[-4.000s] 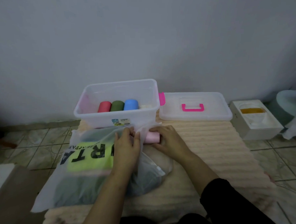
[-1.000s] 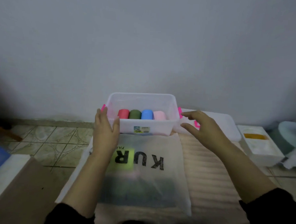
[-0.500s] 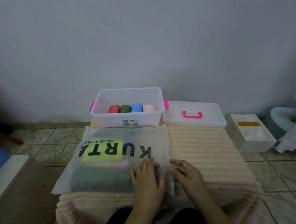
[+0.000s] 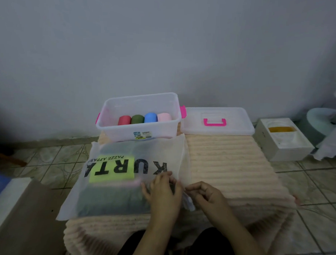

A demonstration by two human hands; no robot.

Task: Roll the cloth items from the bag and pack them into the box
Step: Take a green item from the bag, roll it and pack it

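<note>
Low in the centre of the frame, the left hand (image 4: 162,192) lies on the right end of the translucent bag (image 4: 121,181), its fingers bent and bunched at the bag's right edge; whether they actually pinch the plastic cannot be told. Just to its right, the right hand (image 4: 204,194) hovers at the same edge with fingers loosely curled toward the thumb, apparently touching the crumpled bag mouth; a firm hold is not clear.

The bag lies flat on the ribbed peach blanket (image 4: 228,167), long axis running left to right across the frame, opening to the right. Its black lettering reads upside down, and a neon yellow cloth (image 4: 112,169) and darker green cloth (image 4: 111,201) show through it.

Above the bag, touching its far edge, stands the clear plastic box (image 4: 138,130) with pink latches. Inside, four rolls sit side by side, ends facing the camera: red roll (image 4: 124,120), green roll (image 4: 137,119), blue roll (image 4: 150,117), pink roll (image 4: 164,117). The lid (image 4: 217,122) lies right of the box.
</note>
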